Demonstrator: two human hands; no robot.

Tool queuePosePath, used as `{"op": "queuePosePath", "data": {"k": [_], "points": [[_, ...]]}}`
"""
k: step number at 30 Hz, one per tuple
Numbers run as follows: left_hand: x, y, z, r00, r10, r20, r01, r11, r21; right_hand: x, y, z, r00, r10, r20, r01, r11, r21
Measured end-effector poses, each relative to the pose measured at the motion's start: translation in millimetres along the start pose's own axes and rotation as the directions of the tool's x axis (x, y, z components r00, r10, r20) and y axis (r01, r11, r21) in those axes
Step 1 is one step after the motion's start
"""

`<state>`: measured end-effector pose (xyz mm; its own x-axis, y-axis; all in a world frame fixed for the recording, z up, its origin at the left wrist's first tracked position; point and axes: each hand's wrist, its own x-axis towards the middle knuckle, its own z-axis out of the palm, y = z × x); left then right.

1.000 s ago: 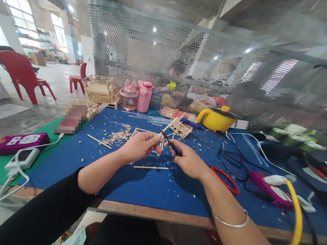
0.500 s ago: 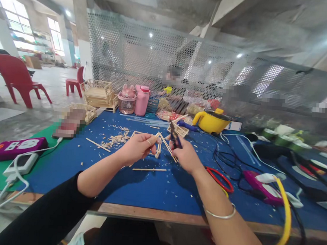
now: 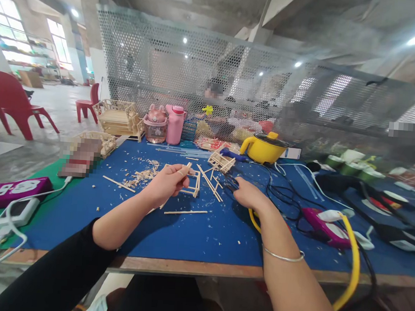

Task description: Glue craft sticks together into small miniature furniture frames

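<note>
**Hand positions at the blue work surface**

The left hand [image 3: 168, 181] is raised slightly above the blue table mat [image 3: 202, 235], fingers pinched together on a thin wooden stick [image 3: 186, 167] whose tip projects upward past the fingertips. Just beyond this hand lies a small wooden stick frame [image 3: 193, 184], flat on the mat; whether the hand touches it cannot be determined.

The right hand [image 3: 249, 194] is lowered to the mat, palm down, well apart from the left hand. Its fingers are curled over the dark cutting pliers [image 3: 230, 181], the tip of which projects from the fingers toward the loose sticks [image 3: 210, 183] lying crosswise between the two hands. Whether the grip is firm cannot be determined. A metal bangle [image 3: 283, 256] sits on the right wrist.

A single long stick [image 3: 185, 212] lies flat on the mat, nearer the table edge than both hands. A pile of wood shavings [image 3: 142, 174] lies to the left of the left hand. A small stick-built model [image 3: 221, 161] stands beyond the hands, near a yellow pot [image 3: 265, 148]. A purple tool [image 3: 318, 219] with a yellow cable [image 3: 352, 265] rests to the right
</note>
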<state>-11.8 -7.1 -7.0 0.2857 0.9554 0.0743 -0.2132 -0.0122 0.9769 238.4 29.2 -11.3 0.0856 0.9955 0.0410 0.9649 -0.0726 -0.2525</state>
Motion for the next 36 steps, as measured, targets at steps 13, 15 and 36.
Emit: {"op": "queuePosePath", "data": {"k": [13,15,36], "points": [[4,-4,-0.6,0.992,-0.061,-0.11,0.047,0.99,-0.13,-1,-22,22,0.994,-0.095,0.046,0.098,0.993,-0.072],[4,-4,0.2,0.989,-0.085,-0.119,0.065,0.984,-0.165,-3,-25,23,0.993,-0.111,0.044,0.115,0.989,-0.088],[6,-2,-3.3,0.976,-0.216,-0.019,0.197,0.919,-0.343,12,7,-3,0.891,0.02,-0.454,0.231,0.841,0.49]]}}
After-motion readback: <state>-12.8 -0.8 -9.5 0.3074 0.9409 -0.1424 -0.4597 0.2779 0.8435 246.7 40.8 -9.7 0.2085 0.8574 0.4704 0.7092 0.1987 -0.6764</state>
